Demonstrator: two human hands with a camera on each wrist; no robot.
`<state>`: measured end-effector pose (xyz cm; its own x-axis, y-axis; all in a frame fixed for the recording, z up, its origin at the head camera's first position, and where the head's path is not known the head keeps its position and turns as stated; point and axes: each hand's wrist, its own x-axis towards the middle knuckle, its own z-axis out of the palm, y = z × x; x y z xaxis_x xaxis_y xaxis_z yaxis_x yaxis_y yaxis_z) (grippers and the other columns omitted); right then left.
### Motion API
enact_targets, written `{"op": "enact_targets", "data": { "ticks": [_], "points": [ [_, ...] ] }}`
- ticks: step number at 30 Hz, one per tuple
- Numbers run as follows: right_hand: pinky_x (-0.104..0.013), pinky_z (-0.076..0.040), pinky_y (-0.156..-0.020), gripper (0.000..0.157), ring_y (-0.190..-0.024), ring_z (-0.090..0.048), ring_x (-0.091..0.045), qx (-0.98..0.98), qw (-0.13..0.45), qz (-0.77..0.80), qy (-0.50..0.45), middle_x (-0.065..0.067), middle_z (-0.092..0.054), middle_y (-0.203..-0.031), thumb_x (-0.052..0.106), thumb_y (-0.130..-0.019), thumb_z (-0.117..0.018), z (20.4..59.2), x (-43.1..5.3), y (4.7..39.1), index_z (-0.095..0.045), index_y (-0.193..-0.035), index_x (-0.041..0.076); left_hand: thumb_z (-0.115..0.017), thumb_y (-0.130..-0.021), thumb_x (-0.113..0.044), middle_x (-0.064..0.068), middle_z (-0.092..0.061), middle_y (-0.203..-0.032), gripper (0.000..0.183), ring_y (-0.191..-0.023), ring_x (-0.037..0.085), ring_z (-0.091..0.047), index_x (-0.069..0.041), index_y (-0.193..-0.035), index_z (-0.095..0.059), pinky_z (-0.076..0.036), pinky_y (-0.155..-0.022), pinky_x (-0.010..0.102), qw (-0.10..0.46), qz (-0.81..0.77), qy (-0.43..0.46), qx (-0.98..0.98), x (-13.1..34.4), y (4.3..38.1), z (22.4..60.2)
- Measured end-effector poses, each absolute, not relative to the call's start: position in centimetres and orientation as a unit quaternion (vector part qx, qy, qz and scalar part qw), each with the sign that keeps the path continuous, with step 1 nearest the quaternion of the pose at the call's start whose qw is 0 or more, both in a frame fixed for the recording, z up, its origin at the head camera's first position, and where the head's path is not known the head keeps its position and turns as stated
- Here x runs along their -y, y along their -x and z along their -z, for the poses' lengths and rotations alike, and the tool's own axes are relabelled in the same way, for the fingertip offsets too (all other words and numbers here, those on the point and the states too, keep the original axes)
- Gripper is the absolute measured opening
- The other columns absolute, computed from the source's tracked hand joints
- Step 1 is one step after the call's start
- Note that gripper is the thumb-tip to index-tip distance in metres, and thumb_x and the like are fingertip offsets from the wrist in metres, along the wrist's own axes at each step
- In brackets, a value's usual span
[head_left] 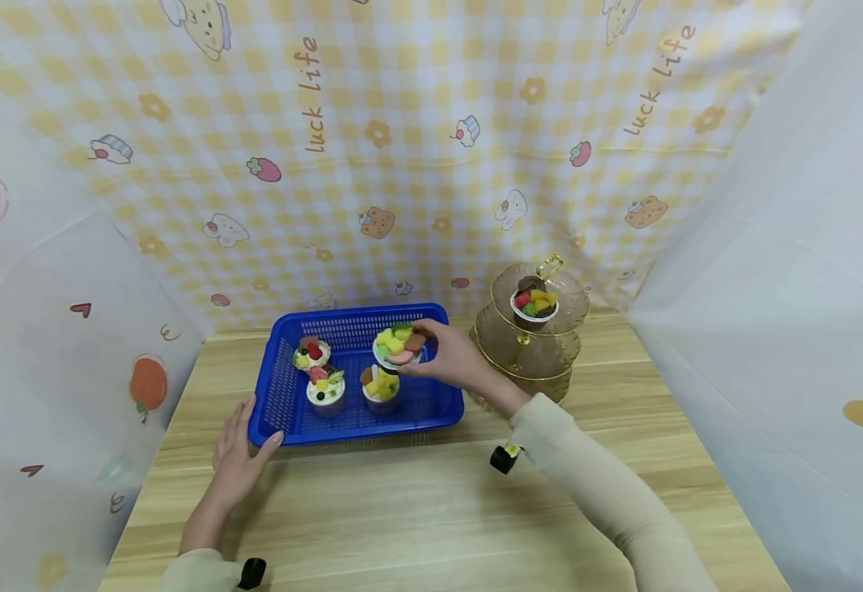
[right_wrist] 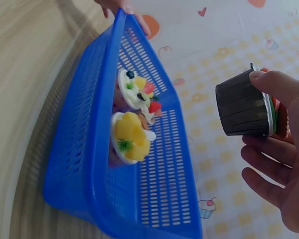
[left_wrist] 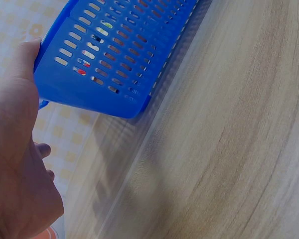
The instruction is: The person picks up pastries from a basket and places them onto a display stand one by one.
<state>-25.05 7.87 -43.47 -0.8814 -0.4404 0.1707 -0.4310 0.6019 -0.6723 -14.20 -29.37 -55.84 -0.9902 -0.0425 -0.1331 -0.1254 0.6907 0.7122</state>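
My right hand pinches a cupcake in a dark paper cup, topped with fruit pieces, by its upper rim. In the right wrist view it is held up over the blue plastic basket. Three other cupcakes stand in that basket: one with yellow fruit, one with white cream and berries, and one behind it with a red berry. At the basket's front left corner, my left hand holds the rim, its thumb over the edge in the left wrist view.
To the right of the basket stands a tiered gold-edged stand, with a dark fruit-topped cupcake on its top tier. A wooden table lies under everything. A checked cloth hangs behind.
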Motion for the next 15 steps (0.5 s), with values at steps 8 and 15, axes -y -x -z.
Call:
{"op": "enact_targets", "data": {
  "ticks": [8, 15],
  "points": [
    [-0.037, -0.057, -0.083, 0.071, -0.096, -0.067, -0.021, -0.895, -0.005, 0.389, 0.221, -0.002, -0.071, -0.11, 0.036, -0.076, -0.085, 42.2, -11.4, 23.4, -0.056, -0.136, 0.011, -0.05, -0.099, -0.051, 0.024, 0.015, -0.164, 0.09, -0.148, 0.055, 0.013, -0.026, -0.159, 0.012, 0.008, -0.11, 0.078, 0.055, -0.395, 0.048, -0.916, 29.6, 14.1, 56.0],
    [-0.038, -0.057, -0.086, 0.072, -0.099, -0.068, -0.02, -0.901, -0.008, 0.384, 0.203, 0.001, -0.07, -0.108, 0.034, -0.076, -0.085, 40.3, -15.1, 21.8, -0.055, -0.138, 0.014, -0.051, -0.099, -0.052, 0.026, 0.011, -0.165, 0.089, -0.148, 0.055, 0.012, -0.026, -0.16, 0.008, 0.007, -0.109, 0.078, 0.04, -0.399, 0.042, -0.915, 29.6, 14.4, 56.3]
  ]
}}
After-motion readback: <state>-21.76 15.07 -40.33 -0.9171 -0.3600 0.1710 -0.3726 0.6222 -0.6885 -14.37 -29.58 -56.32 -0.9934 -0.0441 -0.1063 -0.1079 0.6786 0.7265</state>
